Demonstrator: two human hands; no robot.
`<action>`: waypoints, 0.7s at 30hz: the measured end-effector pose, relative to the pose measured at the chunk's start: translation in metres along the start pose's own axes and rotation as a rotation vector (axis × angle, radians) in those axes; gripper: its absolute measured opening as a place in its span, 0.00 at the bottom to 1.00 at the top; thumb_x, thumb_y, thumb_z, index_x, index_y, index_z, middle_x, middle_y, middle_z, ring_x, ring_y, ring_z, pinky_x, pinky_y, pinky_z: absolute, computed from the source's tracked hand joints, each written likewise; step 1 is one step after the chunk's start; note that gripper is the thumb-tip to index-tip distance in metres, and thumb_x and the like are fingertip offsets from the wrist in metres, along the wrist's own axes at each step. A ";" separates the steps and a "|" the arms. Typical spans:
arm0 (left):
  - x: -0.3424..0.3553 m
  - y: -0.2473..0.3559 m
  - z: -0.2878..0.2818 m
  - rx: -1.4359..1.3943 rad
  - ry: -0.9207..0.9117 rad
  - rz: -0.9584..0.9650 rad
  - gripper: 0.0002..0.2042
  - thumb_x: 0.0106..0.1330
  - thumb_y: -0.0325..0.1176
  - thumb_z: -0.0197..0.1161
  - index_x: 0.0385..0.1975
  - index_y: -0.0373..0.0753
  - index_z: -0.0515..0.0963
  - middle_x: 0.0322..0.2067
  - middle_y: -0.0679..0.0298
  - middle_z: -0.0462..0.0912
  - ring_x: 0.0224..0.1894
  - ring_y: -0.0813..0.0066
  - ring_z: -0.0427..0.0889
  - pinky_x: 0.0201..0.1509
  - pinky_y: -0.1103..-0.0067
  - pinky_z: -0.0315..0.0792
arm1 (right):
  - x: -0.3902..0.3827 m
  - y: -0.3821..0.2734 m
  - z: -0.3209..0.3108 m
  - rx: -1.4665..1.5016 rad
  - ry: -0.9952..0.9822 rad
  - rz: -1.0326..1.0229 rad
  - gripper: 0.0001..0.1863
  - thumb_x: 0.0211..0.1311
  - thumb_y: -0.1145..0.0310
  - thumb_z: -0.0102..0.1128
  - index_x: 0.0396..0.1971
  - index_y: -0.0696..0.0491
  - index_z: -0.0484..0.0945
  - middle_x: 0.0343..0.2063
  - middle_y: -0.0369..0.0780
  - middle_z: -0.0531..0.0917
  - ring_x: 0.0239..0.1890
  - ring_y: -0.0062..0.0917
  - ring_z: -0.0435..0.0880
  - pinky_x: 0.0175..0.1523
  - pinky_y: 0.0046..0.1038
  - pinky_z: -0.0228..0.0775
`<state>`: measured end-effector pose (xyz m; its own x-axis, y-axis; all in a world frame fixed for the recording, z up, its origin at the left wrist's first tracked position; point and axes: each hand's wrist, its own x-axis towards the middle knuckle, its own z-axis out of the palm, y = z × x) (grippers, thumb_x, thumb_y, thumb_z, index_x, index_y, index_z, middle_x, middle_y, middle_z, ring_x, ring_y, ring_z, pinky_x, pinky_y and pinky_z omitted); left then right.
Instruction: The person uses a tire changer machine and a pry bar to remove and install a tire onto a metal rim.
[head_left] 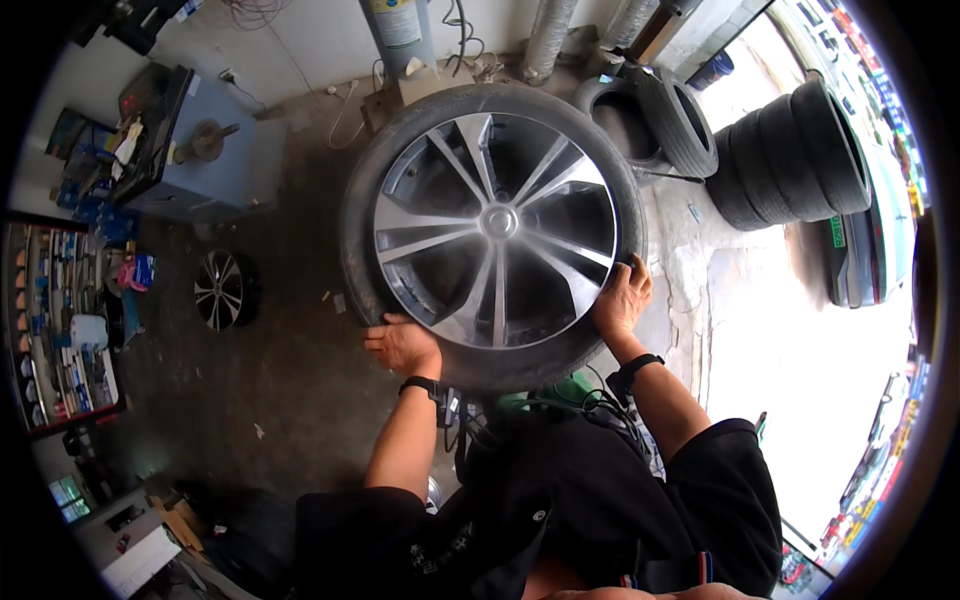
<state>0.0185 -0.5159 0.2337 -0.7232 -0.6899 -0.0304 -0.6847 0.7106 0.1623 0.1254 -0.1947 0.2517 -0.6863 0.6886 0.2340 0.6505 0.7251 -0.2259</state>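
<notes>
A large car wheel (pixel 500 285), a black tyre around a silver multi-spoke alloy rim, faces up at me in front of my body. My left hand (pixel 404 346) grips its lower left edge, with the thumb side against the tyre. On the opposite side my right hand (pixel 622 298) holds the tyre's lower right edge, fingers bent over the sidewall toward the rim. Parts of the fingers are hidden behind the tyre. Both wrists carry dark bands. What supports the wheel from below cannot be seen.
A grey-blue wheel-balancing machine (pixel 215 165) stands at the far left. Another alloy wheel (pixel 220 290) is on the floor below it. Loose tyres (pixel 680 125) and a tyre stack (pixel 785 155) sit at the right, near a parked car (pixel 860 255). Cables and something green (pixel 570 388) lie under the wheel.
</notes>
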 end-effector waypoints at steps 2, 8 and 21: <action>-0.001 0.003 -0.009 -0.058 0.001 0.003 0.27 0.75 0.48 0.48 0.56 0.24 0.65 0.51 0.41 0.73 0.52 0.44 0.78 0.53 0.57 0.77 | 0.002 -0.001 -0.005 0.054 0.009 0.011 0.10 0.68 0.69 0.57 0.47 0.49 0.79 0.67 0.46 0.70 0.69 0.47 0.64 0.72 0.49 0.53; 0.005 0.003 -0.008 -0.143 0.075 0.035 0.26 0.73 0.47 0.50 0.53 0.25 0.66 0.49 0.41 0.74 0.50 0.42 0.79 0.52 0.55 0.78 | 0.008 0.002 -0.003 0.135 0.020 0.022 0.10 0.66 0.68 0.57 0.45 0.49 0.81 0.66 0.45 0.71 0.68 0.48 0.64 0.71 0.50 0.53; -0.025 -0.039 0.023 -0.262 0.095 0.068 0.33 0.76 0.47 0.52 0.67 0.21 0.60 0.60 0.30 0.70 0.61 0.34 0.73 0.64 0.54 0.70 | 0.252 0.009 0.041 0.154 -0.436 -0.032 0.43 0.68 0.39 0.54 0.67 0.61 0.64 0.60 0.58 0.76 0.61 0.54 0.77 0.64 0.53 0.69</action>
<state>0.0611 -0.5229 0.2056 -0.7467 -0.6604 0.0797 -0.5790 0.7043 0.4107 -0.0546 -0.0146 0.2699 -0.7991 0.5770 -0.1688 0.5939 0.7142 -0.3703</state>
